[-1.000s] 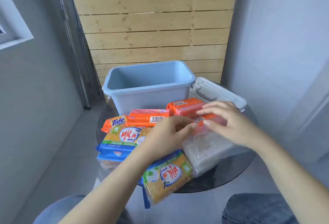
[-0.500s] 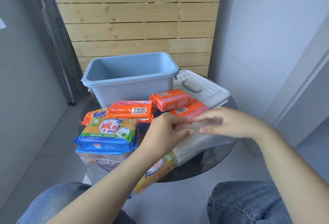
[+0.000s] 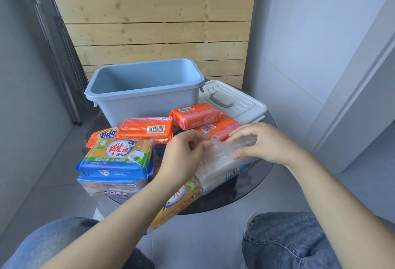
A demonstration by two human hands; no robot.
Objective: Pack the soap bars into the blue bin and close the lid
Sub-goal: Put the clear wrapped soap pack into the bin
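Both hands on the clear-wrapped soap pack

Your left hand [image 3: 183,157] and right hand [image 3: 259,143] both pinch the clear-wrapped soap pack [image 3: 222,161] lying near the tabletop's [image 3: 241,193] right edge. The blue bin [image 3: 147,95] stands open at the far edge, with its white lid [image 3: 233,101] lying beside it at the far right. Orange soap bars [image 3: 147,128] sit just in front of the bin, and blue-and-yellow packs [image 3: 117,157] are stacked at the left edge

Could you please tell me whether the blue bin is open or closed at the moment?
Open. The blue bin has no cover on it, and its inside walls show. The white lid lies on the table beside it.
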